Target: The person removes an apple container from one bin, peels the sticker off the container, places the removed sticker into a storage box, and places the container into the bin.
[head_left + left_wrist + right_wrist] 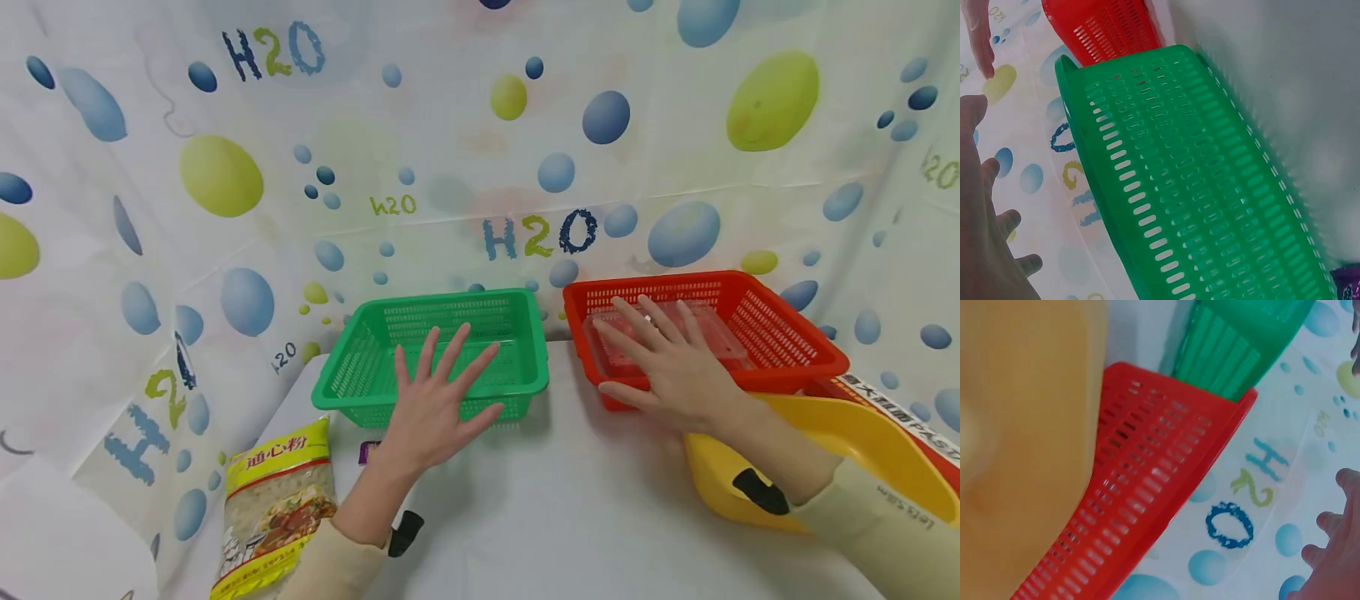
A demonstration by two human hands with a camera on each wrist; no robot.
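Note:
My left hand (431, 417) is spread with straight fingers in front of the green basket (360, 402), holding nothing. To the right, my right hand (675, 375) is likewise spread, in front of the red basket (795, 346), and nothing is in it. A clear plastic container (720, 333) lies inside the red basket, partly hidden by that hand. The left wrist view shows the left hand (991, 212) at the edge, apart from the green basket (1191, 175). In the right wrist view the right hand (1338, 550) shows beside the red basket (1141, 487).
A bag of macaroni (277, 508) lies at the left. A small purple packet (367, 452) is partly hidden behind the left arm. A yellow basin (847, 433) stands under the right forearm, with a red pasta package (892, 412) behind it. Patterned sheets hang around the table.

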